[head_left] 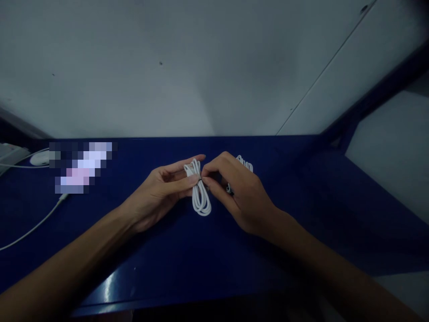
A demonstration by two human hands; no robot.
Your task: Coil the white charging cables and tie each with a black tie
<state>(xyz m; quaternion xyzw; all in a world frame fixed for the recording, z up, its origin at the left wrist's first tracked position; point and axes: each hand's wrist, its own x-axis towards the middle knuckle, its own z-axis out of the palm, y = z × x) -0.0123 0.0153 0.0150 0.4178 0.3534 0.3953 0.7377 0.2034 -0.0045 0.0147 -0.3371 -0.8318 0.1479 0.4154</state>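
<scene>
A looped white cable is bundled at its waist by a thin dark twist tie. My left hand is closed around the bundle, with the thumb pressed on its middle and the fingers behind it. From the other side my right hand pinches thumb and forefinger together at the tie; its other fingers are curled. A second coiled white cable shows behind my right hand, mostly hidden by it.
A blue table lies under my hands, against a pale wall panel. At the left, a blurred-out lit device has a white cord running from it. A white rounded object is beside it.
</scene>
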